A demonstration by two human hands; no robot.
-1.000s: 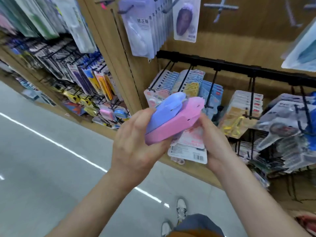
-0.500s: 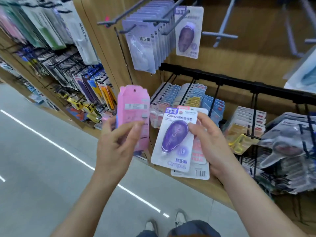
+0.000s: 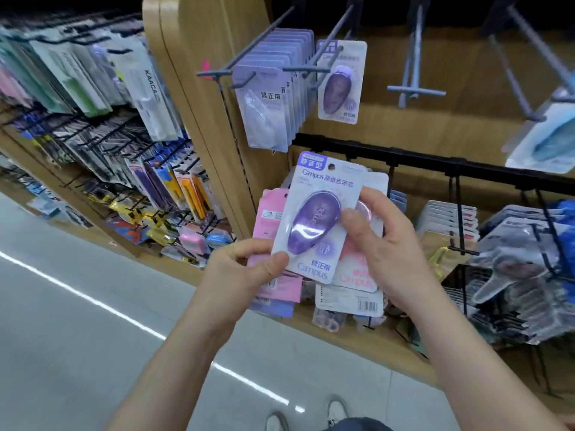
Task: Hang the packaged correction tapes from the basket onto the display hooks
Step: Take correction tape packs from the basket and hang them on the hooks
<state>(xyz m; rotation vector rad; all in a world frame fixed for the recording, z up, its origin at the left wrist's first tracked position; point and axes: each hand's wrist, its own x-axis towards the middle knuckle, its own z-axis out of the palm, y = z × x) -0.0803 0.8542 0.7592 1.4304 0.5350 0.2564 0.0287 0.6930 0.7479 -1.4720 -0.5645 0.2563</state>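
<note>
Just below the black rail (image 3: 435, 163), the left hand (image 3: 245, 272) pinches the purple tape pack (image 3: 314, 225) and a pink pack (image 3: 267, 219), while the right hand (image 3: 392, 253) grips the purple tape pack's other edge.

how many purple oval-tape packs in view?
2. The held pack fronts the stack between left hand and right hand; the hung pack is on an upper hook. Others may hide behind.

I saw the head view bright and evenly lit, with a strip of light mirrored across the glossy floor (image 3: 77, 353). Glare streaked the purple correction tape pack (image 3: 311, 225). The top edge went dark, the left shelving (image 3: 93, 126) bowed, and the right-hand hanging packs (image 3: 510, 269) smeared into blur.
</note>
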